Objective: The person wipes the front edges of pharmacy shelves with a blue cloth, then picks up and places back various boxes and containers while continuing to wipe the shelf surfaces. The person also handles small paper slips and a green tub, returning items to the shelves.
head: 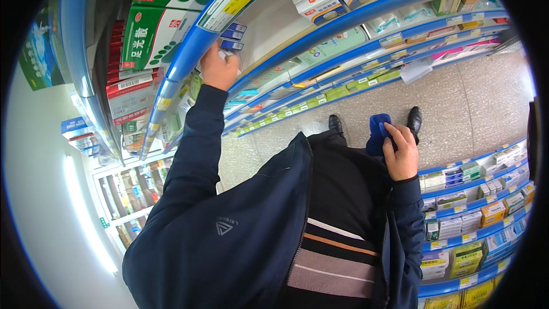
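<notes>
My left hand (pixel 219 68) reaches into a shelf bay at the upper left, its fingers curled just below small blue boxes (pixel 233 34). Something pale shows by the fingertips; blur hides whether the hand grips it. A bare stretch of the white shelf board (pixel 268 19) lies to the right of that hand. In front of my body my right hand (pixel 401 151) holds a folded blue cloth (pixel 379 133) between thumb and fingers. The cloth hangs above the floor near my shoes.
Green-and-white cartons (pixel 148 36) stand left of the blue-edged shelf rail (pixel 188 47). White boxes (pixel 319 2) sit farther along the board. Lower tiers hold more packages. Another stocked shelf unit (pixel 465 210) rises at my right, across the speckled floor (pixel 454 94).
</notes>
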Tool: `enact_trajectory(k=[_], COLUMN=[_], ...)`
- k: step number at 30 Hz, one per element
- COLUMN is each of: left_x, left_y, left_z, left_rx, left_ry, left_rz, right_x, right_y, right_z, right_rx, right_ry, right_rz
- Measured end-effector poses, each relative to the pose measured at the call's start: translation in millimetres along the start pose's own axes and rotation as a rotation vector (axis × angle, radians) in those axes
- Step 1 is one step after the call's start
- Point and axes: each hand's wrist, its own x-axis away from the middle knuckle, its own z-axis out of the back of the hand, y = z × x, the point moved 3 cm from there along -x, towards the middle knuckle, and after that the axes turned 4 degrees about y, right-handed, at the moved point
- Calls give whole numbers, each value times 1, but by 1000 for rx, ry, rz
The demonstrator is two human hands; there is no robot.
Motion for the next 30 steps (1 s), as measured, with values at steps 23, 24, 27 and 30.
enact_trajectory(k=[23,24,27,30], left_x=[-56,-53,-38,-27], left_y=[1,7,13,14], left_z=[-14,-20,-41,-52], left_rx=[300,299,576,984], left_ry=[-348,-340,-303,-249], left_rz=[1,-63,123,284], right_x=[6,5,2,-1], right_y=[-26,-27,-34,-39], right_z=[7,6,5,5], right_rx=[74,67,77,82], right_ry=[-19,-34,-43,-47], right_rz=[4,-6,26,33])
